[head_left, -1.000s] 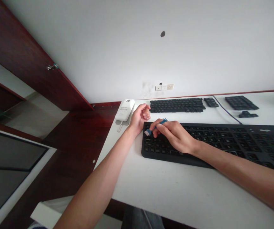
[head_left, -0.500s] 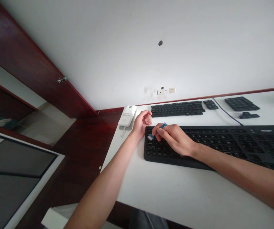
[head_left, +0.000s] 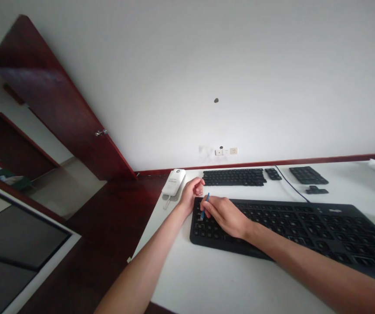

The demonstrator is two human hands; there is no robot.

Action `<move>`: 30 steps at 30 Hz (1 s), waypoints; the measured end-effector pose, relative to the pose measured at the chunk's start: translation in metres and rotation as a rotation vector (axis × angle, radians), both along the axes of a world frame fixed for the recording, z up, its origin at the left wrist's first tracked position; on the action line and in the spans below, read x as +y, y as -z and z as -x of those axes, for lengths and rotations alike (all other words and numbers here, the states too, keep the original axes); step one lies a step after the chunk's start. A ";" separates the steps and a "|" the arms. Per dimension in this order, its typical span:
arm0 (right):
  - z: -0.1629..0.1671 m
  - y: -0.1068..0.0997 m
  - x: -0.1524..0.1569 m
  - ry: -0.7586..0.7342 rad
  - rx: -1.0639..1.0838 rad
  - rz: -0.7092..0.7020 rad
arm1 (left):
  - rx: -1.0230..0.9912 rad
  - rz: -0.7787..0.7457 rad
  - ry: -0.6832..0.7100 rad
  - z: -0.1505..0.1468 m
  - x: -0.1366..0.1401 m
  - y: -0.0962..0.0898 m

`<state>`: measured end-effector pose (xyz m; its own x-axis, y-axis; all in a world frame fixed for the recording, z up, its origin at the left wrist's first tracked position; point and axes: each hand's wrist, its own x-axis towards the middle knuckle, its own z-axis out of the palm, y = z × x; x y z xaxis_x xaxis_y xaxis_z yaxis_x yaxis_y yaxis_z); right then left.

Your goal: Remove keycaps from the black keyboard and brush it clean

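My right hand [head_left: 224,214] grips a small blue brush [head_left: 204,206] and holds its tip down on the keys at the left end of a large black keyboard [head_left: 305,226]. The brush stands almost upright between my fingers. My left hand [head_left: 192,191] rests on the white table [head_left: 220,279] by the keyboard's far left corner, its fingers curled closed with nothing seen in them.
A white device [head_left: 173,182] with a short cord lies at the table's far left corner. A second black keyboard [head_left: 233,177], a cable [head_left: 290,185] and loose key blocks [head_left: 308,175] lie along the back. A dark wooden door [head_left: 59,113] stands to the left.
The camera tilted up, so the table sits lower in view. The brush swung from slanting to nearly upright over the same left keys. My left hand stayed put.
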<state>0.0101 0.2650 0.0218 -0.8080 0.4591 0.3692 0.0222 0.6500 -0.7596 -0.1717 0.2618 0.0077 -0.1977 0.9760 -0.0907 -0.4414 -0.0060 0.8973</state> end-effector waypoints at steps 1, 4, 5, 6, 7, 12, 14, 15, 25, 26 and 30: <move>0.000 0.000 0.000 -0.008 -0.004 0.005 | 0.008 0.002 -0.001 0.000 0.000 0.000; 0.000 -0.001 -0.001 0.039 0.054 -0.018 | 0.030 -0.017 -0.011 0.000 0.000 0.000; 0.000 -0.001 -0.001 0.032 0.044 -0.020 | 0.025 -0.014 -0.010 0.000 0.000 0.000; 0.000 -0.002 -0.001 0.010 0.022 -0.013 | 0.023 -0.004 -0.005 0.000 0.000 0.000; 0.000 -0.002 -0.001 -0.012 0.009 -0.006 | 0.023 -0.001 -0.006 0.000 0.000 -0.001; 0.000 -0.002 0.000 0.033 0.067 -0.011 | 0.028 0.004 -0.007 0.000 -0.001 -0.001; 0.001 -0.002 0.001 0.025 0.027 -0.023 | 0.028 0.008 -0.003 0.000 -0.001 -0.001; 0.001 -0.002 0.001 0.012 0.017 -0.027 | 0.028 0.008 -0.004 0.000 -0.001 -0.001; 0.001 -0.001 0.001 0.016 0.028 -0.063 | 0.053 0.005 -0.018 -0.002 -0.001 -0.001; 0.000 0.000 0.001 0.021 0.030 -0.069 | 0.057 0.006 -0.020 -0.002 -0.001 -0.001; 0.000 0.002 0.002 -0.027 0.018 -0.047 | 0.069 0.017 -0.024 -0.002 -0.002 -0.002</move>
